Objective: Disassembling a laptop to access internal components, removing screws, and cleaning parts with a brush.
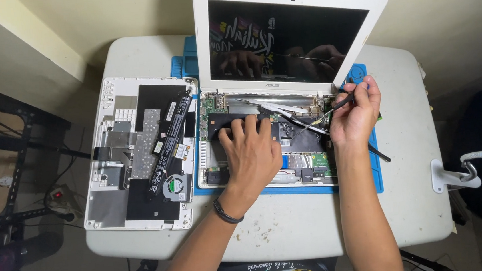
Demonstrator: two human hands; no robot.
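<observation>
Your left hand (pixel 252 152) presses flat, steadying the open laptop base (pixel 266 168), while at three o'clock your right hand (pixel 354 112) pinches black tweezers (pixel 346 99) over its hinge corner.

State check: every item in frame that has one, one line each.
laptop: lid up, screen dark, bottom half opened, boards bare
left hand: flat, pressing on the laptop's insides
right hand: grip shut on black tool
black tool: tip at the right hinge corner
removed cover: lying inside-up, left of laptop
battery: out, lying across the cover
fan: loose, on the cover
blue mat: flat under laptop
</observation>
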